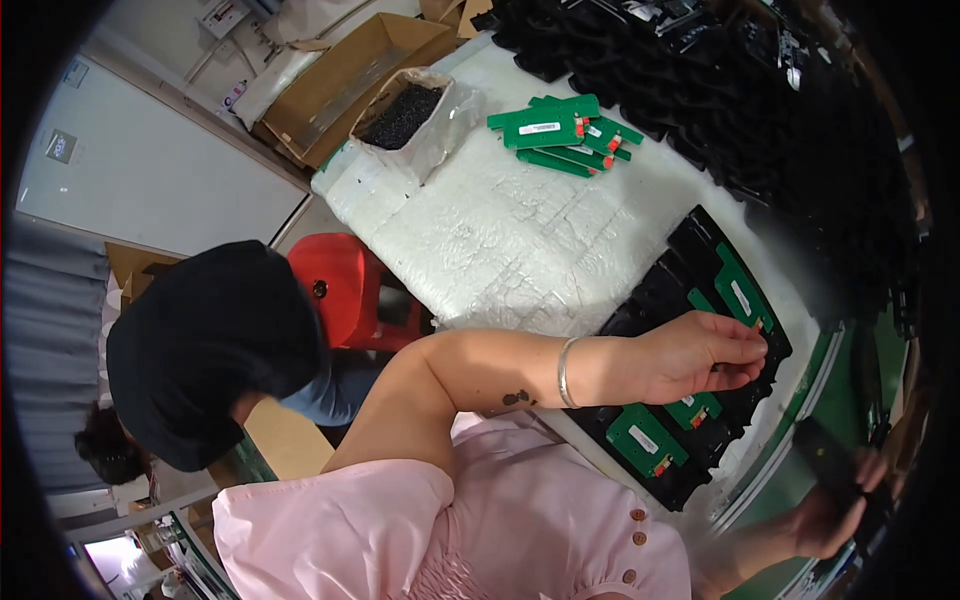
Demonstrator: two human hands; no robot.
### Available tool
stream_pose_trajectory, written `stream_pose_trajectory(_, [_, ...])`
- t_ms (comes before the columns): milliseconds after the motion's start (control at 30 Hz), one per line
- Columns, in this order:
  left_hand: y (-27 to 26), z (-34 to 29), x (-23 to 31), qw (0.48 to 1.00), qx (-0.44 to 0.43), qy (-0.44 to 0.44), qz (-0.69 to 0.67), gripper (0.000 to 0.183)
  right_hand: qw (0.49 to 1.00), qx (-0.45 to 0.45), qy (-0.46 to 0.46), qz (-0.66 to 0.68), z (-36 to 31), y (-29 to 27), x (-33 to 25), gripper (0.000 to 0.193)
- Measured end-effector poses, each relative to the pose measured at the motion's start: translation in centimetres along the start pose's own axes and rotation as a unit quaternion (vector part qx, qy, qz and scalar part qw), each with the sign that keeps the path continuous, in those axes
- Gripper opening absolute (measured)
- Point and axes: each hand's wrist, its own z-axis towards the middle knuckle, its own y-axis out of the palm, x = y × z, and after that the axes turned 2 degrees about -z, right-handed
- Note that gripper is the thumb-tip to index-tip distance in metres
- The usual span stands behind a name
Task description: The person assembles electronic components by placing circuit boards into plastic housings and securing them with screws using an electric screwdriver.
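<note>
My left hand [700, 357] reaches across a row of black plastic trays [690, 240], its thumb and fingers pinched together. The fingertips are beside the orange-red connector at the lower end of a green circuit board [738, 290]; whatever they pinch is too small to make out. Closer to me, another green circuit board [640, 440] lies in the black plastic, and one more shows partly under my hand. At the lower right, my right hand [835, 515] is closed round a dark, elongated object [825, 455], smeared by motion, its kind unclear.
Green circuit boards [545, 128] lie piled on the white-wrapped table [480, 230]. Behind them stand a bag of small black parts [405, 115] and a cardboard box [350, 85]. Black plastic parts [680, 100] are heaped far right. A person in black [210, 350] bends beside a red stool [335, 285].
</note>
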Motion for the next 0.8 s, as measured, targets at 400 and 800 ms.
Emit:
stream_pose_trajectory(400, [2.3, -1.7, -1.5, 0.998, 0.025, -0.047, 0.036, 0.018, 0.973, -0.064, -0.043, 0.219, 0.5, 7.6, -2.0, 0.032])
stream_pose_trajectory(800, [0.5, -0.5, -1.3, 0.995, 0.019, -0.099, -0.025, 0.015, 0.978, -0.104, -0.064, 0.172, 0.2, 6.6, -0.1, 0.032])
